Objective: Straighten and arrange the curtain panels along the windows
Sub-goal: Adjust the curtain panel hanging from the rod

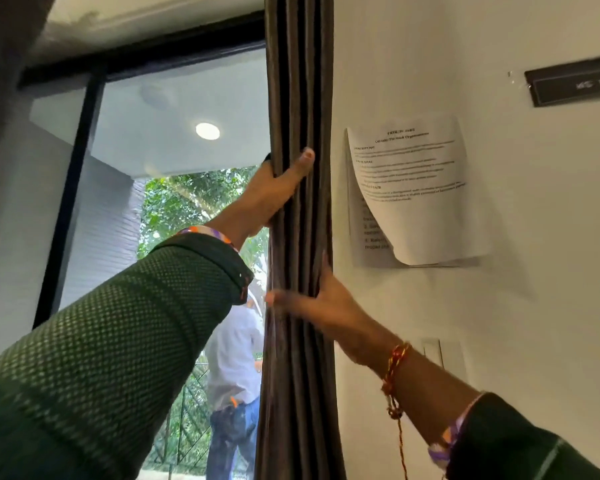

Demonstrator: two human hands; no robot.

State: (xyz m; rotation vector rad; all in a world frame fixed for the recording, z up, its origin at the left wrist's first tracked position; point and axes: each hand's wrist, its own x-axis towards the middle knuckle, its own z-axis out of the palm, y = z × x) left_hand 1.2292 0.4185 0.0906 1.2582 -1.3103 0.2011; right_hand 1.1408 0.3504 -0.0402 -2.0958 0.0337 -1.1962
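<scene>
I am working on 1 dark brown pleated fabric curtain panel (300,237), gathered into a tight vertical bundle at the right edge of the black-framed glass window (94,188), touching or just beside the white wall (534,306). Its long axis runs straight up and down through the view.

My left hand (278,192) is the higher of the 2. It grips the bundle from the window side, thumb laid up across the front folds and fingers wrapped behind the left edge, where only 1 dark fingertip shows. My right hand (321,303) sits lower. Its thumb reaches left across the front of the folds and the fingers go up along the wall-side edge; it is blurred, so I judge it a loose clasp, not a firm clamp.

The deciding relation: the bundle lies between the 2 hands, the left hand on its window side and the right on its wall side, one above the other along the long axis. I judge the next move to be a stroke along that axis to even the pleats.

Count: 1 panel, about 5 visible folds, 2 hands. Also 1 white printed paper sheet (416,188) curling off the wall and 1 dark nameplate (575,81).
</scene>
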